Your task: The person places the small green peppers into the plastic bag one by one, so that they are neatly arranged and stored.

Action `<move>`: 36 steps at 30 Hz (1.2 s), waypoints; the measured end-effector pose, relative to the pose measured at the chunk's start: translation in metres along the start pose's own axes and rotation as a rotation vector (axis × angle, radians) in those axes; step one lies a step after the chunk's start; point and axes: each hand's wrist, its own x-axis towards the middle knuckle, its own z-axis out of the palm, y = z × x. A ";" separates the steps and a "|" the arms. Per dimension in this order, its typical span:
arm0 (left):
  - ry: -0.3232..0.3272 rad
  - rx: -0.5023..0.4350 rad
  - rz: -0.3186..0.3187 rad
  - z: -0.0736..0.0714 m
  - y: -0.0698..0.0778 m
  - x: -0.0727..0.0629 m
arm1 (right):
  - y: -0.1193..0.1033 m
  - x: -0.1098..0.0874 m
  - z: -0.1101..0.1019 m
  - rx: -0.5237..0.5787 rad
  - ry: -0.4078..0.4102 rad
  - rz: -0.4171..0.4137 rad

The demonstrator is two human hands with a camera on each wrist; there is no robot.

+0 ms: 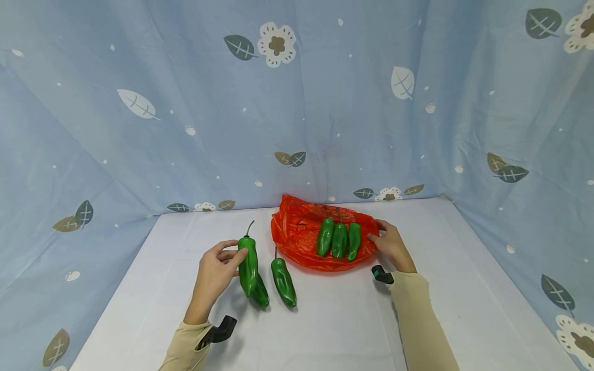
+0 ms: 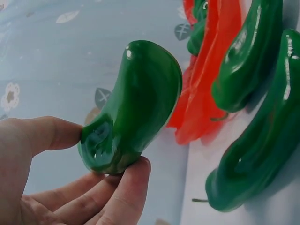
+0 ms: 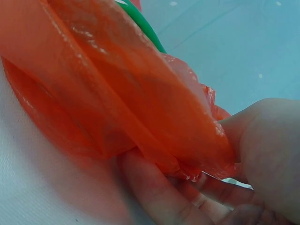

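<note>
Between thumb and fingers, my left hand (image 1: 218, 268) pinches a glossy green pepper (image 1: 248, 264) near its stem end, tip pointing down. In the left wrist view that pepper (image 2: 136, 98) appears raised above the table. A second green pepper (image 1: 261, 294) lies partly hidden behind it, and a third pepper (image 1: 283, 282) rests on the table just to the right. My right hand (image 1: 392, 245) grips the right edge of a red plastic bag (image 1: 297, 234), thumb on top and fingers beneath, as the bag (image 3: 140, 103) shows up close. Several green peppers (image 1: 340, 240) lie side by side on it.
A white-covered table (image 1: 334, 330) carries everything. Behind and at the sides hangs a blue curtain (image 1: 209, 103) with leaf and flower prints. Black wrist camera mounts (image 1: 218, 332) sit on both forearms.
</note>
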 end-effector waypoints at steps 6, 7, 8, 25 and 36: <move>-0.006 0.000 0.003 0.002 0.004 0.006 | -0.002 -0.002 0.001 -0.009 -0.003 0.019; -0.007 -0.002 0.007 0.002 0.005 0.007 | -0.002 -0.002 0.001 -0.006 -0.003 0.024; -0.007 -0.002 0.014 0.002 0.006 0.008 | -0.002 -0.003 0.001 -0.004 -0.004 0.023; -0.031 -0.019 0.082 0.013 0.018 0.025 | 0.001 -0.002 0.000 -0.002 -0.002 -0.018; -0.053 -0.022 0.123 0.023 0.025 0.036 | 0.002 0.000 0.000 -0.007 0.002 -0.005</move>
